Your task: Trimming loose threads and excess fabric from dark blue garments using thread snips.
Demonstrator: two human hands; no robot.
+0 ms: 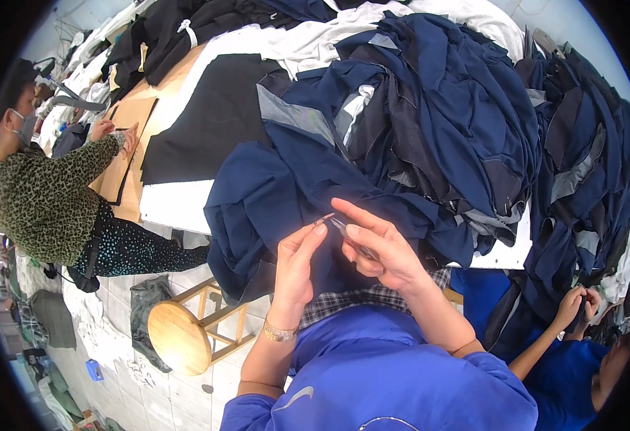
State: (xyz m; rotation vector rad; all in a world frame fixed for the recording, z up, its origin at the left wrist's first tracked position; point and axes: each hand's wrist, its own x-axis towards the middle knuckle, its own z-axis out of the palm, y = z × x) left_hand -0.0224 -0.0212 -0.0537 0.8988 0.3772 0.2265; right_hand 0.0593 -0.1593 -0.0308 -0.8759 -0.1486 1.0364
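A small pair of metal thread snips (345, 231) sits in the right hand (378, 248), gripped between thumb and curled fingers, its thin blades pointing left toward the other hand. The left hand (297, 262) is raised just beside it, thumb and forefinger pinched together at the tips on something too small to make out, nearly touching the blade tips. A gold bracelet (280, 331) circles the left wrist.

Both hands hover over a navy garment (272, 194) that hangs off the near edge of the table (178, 205) and drapes down toward the person's lap, where a plaid cloth (351, 298) shows above a bright blue shirt (372, 373).

Behind the garment rises a large heap of navy and grey fabric pieces (444, 115), spreading right across the table. To its left lies a flat black cloth panel (207, 118) on white cloth, and farther back more dark and white garments are piled.

At the left, a second person in a leopard-print top (45, 197) leans on the table with a hand on a brown cardboard pattern (124, 154). At the lower right, a third person in blue holds both hands (577, 302) together near the hanging navy cloth. A round wooden stool (178, 336) stands on the tiled floor (185, 395) below the table edge, beside a dark bag (146, 298).
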